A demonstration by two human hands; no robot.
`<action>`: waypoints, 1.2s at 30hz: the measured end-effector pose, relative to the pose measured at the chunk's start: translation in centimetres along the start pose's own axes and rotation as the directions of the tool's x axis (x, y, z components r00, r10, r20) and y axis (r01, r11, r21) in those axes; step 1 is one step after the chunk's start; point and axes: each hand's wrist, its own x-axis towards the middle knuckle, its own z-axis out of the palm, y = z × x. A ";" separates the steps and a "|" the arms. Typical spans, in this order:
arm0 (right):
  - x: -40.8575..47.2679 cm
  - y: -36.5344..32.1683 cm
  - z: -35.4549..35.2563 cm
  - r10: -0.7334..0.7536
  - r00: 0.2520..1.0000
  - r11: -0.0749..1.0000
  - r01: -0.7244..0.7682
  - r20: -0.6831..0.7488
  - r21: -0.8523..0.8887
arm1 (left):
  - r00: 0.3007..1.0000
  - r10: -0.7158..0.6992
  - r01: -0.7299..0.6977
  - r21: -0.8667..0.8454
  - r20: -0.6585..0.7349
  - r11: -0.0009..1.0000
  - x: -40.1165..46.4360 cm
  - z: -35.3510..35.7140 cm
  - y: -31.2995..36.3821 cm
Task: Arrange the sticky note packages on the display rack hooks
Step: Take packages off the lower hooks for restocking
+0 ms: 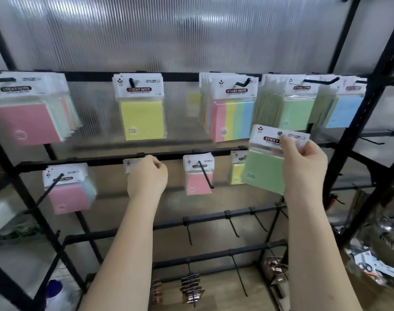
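My right hand [303,162] pinches the white header card of a green sticky note package [266,169], held tilted in front of the second rail at the right. My left hand [147,176] is curled around a package on the second rail; only a white header corner [128,166] shows beside it. The top rail [182,76] carries pink [27,124], yellow [142,120], multicolour [233,120], green [298,113] and blue [345,113] packs. On the second rail [173,154] hang a pink-and-blue pack [69,194], a pink pack [199,180] and a yellow pack [236,173].
Two lower rails [214,217] have bare black hooks. Small copper-coloured items [191,286] hang near the floor. A black frame post [359,131] stands right of the rack. A cardboard box [377,270] of loose goods sits at lower right.
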 end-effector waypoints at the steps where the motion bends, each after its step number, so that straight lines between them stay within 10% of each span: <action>1: 0.9 -0.1 -0.5 -0.041 0.999 0.999 0.041 0.005 0.014 | 1.000 -0.009 0.009 0.002 0.002 1.000 -0.2 0.6 0.7; 12: 12.9 -2.9 -4.4 -0.327 0.940 0.945 0.323 0.093 0.060 | 0.996 -0.087 0.087 0.010 0.009 0.996 -3.9 8.2 8.1; 36: 18.8 0.0 0.7 -0.186 0.981 0.981 0.189 0.057 -0.041 | 0.999 -0.040 0.040 -0.009 -0.009 0.999 -3.6 8.0 10.0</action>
